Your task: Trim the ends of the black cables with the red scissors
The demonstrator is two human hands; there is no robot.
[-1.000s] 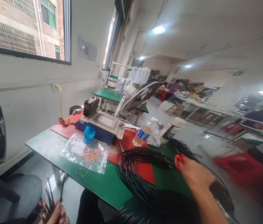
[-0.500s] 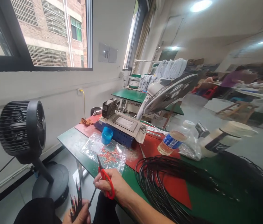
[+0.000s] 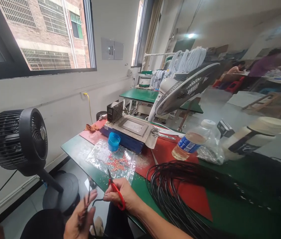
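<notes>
My right hand [image 3: 123,196] is closed round red-handled scissors [image 3: 115,192] at the green table's near edge, blade pointing up. My left hand [image 3: 78,221], low at the bottom left, is closed on a small bundle of black cables [image 3: 88,202] whose ends stick up; one black cable loops toward the scissors. A large coil of black cables [image 3: 180,192] lies on the table just right of my right hand, over a red mat [image 3: 192,199].
A black floor fan [image 3: 18,142] stands at the left. On the green table [image 3: 80,152] lie a clear bag with orange bits [image 3: 113,161], a blue cup [image 3: 114,141], a blue-and-metal machine [image 3: 130,131], a bottle [image 3: 189,146] and a white fan [image 3: 182,91]. People work far right.
My right hand came from the far right of the cable coil to the table's near edge with the scissors. My left hand rose with the cable bundle toward them. The view swung left.
</notes>
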